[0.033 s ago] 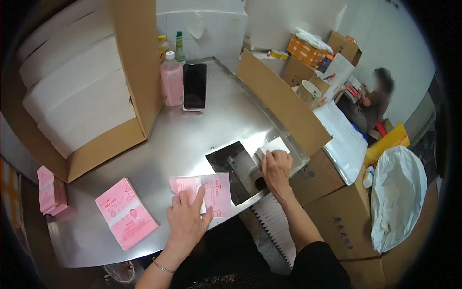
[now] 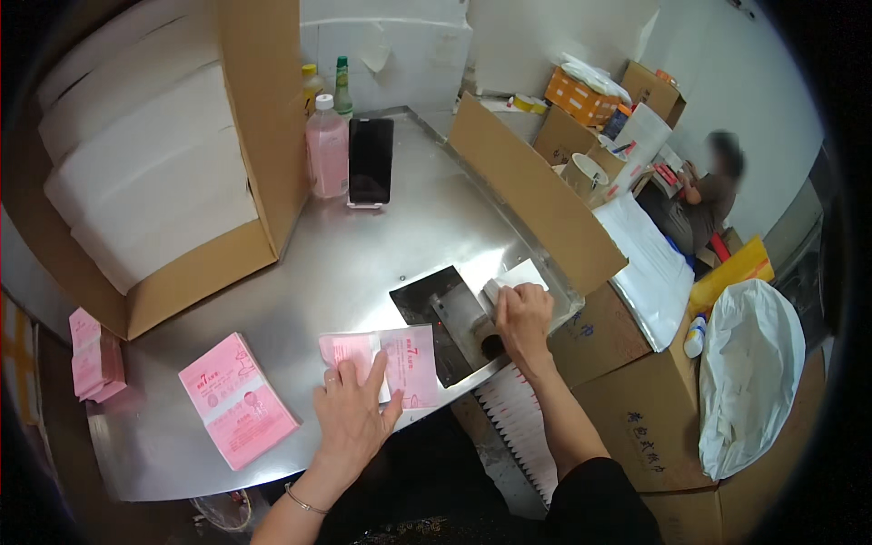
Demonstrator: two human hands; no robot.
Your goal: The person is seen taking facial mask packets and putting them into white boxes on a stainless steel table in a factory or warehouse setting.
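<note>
My left hand [image 2: 352,409] lies on a pink printed packet [image 2: 413,363], with its fingers stretched out. A white strip [image 2: 377,345] runs across the packet by the fingertips. My right hand [image 2: 524,318] is closed around a small pale piece [image 2: 493,289] beside a white square sheet [image 2: 525,274]; its fingers partly hide what they grip. Between the hands, a metal device [image 2: 459,318] sits in a dark rectangular opening [image 2: 413,295] in the table. To the left lies a stack of pink printed packets [image 2: 238,400] with a white band.
A large carton [image 2: 200,291] with white stacks stands at the left, near another pink stack [image 2: 95,359]. A phone [image 2: 371,163] leans before a pink bottle [image 2: 327,150]. Cardboard [image 2: 536,186] borders the table's right edge. Boxes and a white bag [image 2: 752,381] lie beyond; a person [image 2: 704,195] sits far right.
</note>
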